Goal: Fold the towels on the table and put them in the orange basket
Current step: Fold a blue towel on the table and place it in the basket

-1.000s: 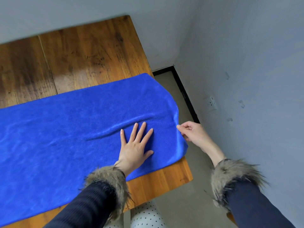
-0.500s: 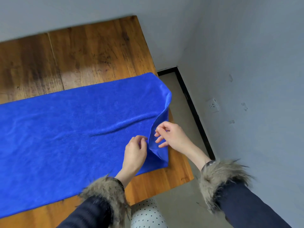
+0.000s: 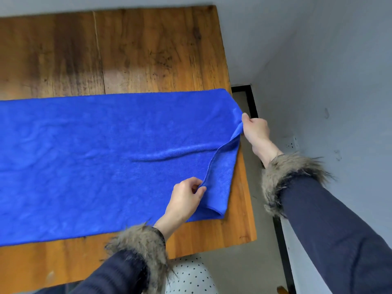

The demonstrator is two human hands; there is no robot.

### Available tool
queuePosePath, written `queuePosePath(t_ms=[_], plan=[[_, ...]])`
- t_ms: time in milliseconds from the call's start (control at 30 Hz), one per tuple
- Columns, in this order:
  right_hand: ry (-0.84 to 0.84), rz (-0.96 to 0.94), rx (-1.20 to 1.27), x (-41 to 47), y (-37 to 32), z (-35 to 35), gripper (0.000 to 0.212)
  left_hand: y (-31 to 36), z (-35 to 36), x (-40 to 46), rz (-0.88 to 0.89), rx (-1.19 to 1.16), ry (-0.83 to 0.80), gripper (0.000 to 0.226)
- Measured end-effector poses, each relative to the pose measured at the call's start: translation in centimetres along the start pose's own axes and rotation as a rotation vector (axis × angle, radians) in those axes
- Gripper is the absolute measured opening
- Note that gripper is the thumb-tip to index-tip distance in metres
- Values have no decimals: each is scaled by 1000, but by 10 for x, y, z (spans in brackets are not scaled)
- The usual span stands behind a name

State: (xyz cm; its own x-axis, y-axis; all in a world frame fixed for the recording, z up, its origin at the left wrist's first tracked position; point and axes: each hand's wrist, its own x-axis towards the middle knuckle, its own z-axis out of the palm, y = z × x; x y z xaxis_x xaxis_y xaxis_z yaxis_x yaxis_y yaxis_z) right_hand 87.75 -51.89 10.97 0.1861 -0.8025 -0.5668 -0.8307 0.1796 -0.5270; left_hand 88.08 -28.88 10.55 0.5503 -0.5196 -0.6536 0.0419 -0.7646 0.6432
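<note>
The blue towel (image 3: 95, 158) lies spread along the wooden table (image 3: 131, 52); my left hand (image 3: 184, 200), flat on the cloth a second ago, now pinches the near corner of its right end (folded back a little); my right hand (image 3: 254, 129) has moved up and grips the far corner.

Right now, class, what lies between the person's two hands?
In the head view, the turned-over end of the blue towel stretches from left hand to right hand.
</note>
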Motion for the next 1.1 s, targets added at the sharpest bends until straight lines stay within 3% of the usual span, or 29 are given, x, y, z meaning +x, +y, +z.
queuePosePath(t_ms=[133,233,400,700,1100], plan=[[-1,-5,116,3,-11,6,33,-2,-9,-8,41,-105,-19,16],[61,-86,183,-8,-17,8,4,0,-20,-12,62,-181,-34,20],[73,-335,171,-40,-47,19,12,1,-59,-22,82,-294,16,22],[-20,-739,21,-134,-121,82,7,-30,-149,-63,161,-393,235,28],[-141,-1014,-6,-274,-213,232,7,-140,-290,-119,277,-573,523,19]])
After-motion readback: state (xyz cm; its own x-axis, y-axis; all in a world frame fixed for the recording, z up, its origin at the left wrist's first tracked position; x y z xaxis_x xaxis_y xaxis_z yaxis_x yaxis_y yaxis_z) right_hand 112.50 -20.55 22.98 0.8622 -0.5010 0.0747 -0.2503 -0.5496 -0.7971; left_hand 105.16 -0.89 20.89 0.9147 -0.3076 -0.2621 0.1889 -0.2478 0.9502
